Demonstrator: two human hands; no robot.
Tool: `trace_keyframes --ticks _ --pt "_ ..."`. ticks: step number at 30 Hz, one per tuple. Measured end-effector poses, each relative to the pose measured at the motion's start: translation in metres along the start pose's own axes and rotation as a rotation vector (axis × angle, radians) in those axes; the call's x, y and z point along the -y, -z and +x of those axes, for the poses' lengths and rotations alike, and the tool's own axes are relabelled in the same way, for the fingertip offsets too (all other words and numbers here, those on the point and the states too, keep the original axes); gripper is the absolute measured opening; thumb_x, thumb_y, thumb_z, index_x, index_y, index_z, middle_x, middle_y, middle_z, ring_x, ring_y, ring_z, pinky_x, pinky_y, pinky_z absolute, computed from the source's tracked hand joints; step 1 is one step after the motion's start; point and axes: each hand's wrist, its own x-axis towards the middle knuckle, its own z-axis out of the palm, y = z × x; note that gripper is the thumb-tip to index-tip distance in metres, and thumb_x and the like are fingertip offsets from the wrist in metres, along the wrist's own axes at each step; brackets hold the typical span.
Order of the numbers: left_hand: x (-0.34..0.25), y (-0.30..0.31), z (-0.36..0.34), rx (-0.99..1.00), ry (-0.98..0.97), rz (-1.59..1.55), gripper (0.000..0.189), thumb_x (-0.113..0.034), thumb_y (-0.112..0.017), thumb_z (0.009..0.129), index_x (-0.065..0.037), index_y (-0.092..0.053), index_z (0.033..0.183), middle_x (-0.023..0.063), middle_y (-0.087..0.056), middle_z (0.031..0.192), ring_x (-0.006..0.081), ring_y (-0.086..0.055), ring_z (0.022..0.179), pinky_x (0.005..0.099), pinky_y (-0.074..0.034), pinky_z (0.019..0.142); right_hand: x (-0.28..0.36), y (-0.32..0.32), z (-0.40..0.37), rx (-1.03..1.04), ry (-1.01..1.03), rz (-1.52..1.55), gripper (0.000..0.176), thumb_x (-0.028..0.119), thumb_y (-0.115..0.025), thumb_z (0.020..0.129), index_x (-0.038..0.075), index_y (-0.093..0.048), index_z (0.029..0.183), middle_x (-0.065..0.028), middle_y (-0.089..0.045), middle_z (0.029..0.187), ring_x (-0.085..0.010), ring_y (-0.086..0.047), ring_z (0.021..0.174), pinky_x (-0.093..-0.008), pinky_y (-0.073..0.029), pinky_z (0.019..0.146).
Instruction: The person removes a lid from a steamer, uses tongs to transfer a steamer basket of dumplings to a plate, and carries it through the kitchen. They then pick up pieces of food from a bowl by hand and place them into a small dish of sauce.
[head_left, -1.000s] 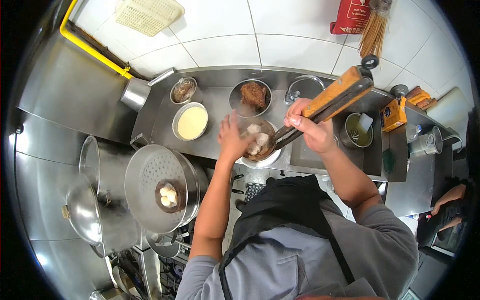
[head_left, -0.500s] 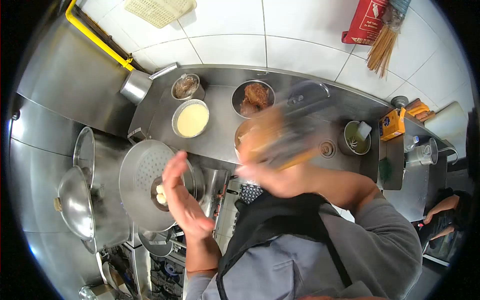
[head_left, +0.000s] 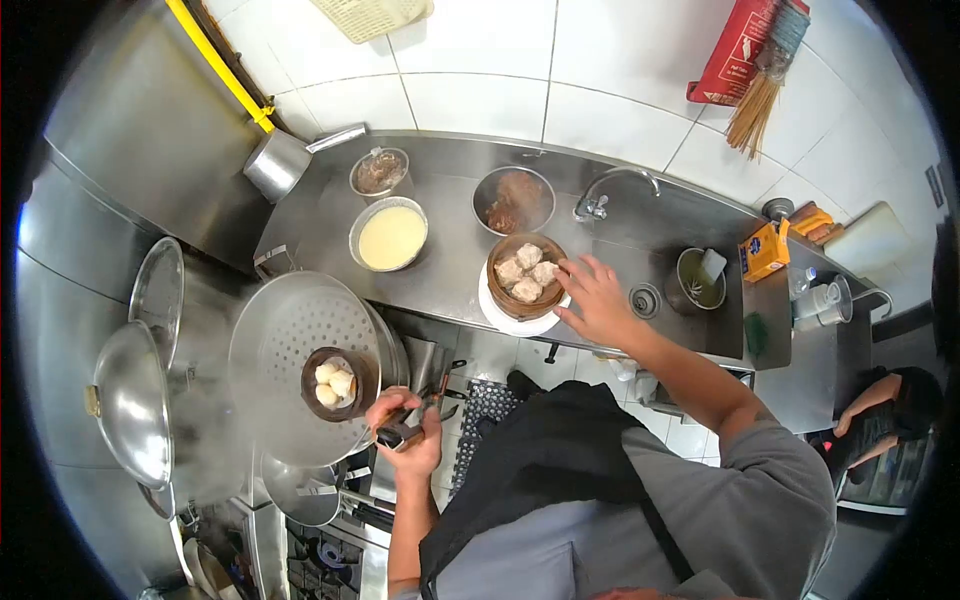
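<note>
My left hand [head_left: 408, 440] is wrapped round a black-handled metal tool [head_left: 400, 432], just right of the perforated steamer lid or tray [head_left: 275, 340]. On that tray sits a small bamboo basket [head_left: 318, 402] with several white buns [head_left: 334, 384]. My right hand [head_left: 600, 305] has its fingers spread at the right rim of a bamboo steamer [head_left: 497, 262] holding several dumplings [head_left: 526, 289]; the fingertips are at the rim but do not grip it. This steamer rests on a white plate [head_left: 490, 308] at the counter's front edge.
Behind stand a metal bowl of brown food [head_left: 508, 205], a bowl of yellow liquid [head_left: 392, 238] and a tin [head_left: 382, 173]. A faucet [head_left: 610, 190], a pot [head_left: 690, 290] and a yellow box [head_left: 764, 250] are right. Steam rises left. Another person [head_left: 905, 400] is far right.
My left hand, open and raised before, has lowered and closed round the tool. The blur of my right hand and a dark object over the bamboo steamer is gone; that hand is now spread beside it.
</note>
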Motion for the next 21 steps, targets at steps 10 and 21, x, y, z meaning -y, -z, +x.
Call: trace_keyframes --ticks 10,21 --pt "-0.003 0.033 -0.017 0.114 0.001 0.038 0.054 0.007 -0.073 0.069 -0.003 -0.048 0.114 0.0101 -0.057 0.093 0.0223 -0.056 0.089 0.0372 -0.046 0.087 0.020 -0.018 0.005 0.085 -0.054 -0.197 0.063 0.046 -0.055 0.094 0.009 -0.046 0.144 -0.0092 -0.041 0.152 -0.0396 -0.029 0.142 -0.0597 -0.031 0.110" --pt "-0.002 0.048 -0.027 0.108 0.002 -0.001 0.055 0.006 -0.077 0.068 -0.001 -0.049 0.116 0.0104 -0.058 0.093 0.0195 -0.057 0.086 0.0341 -0.048 0.083 0.031 -0.007 0.011 0.125 -0.053 -0.214 0.057 0.045 -0.054 0.095 0.008 -0.052 0.139 -0.0099 -0.046 0.147 -0.0403 -0.030 0.141 -0.0573 -0.030 0.109"
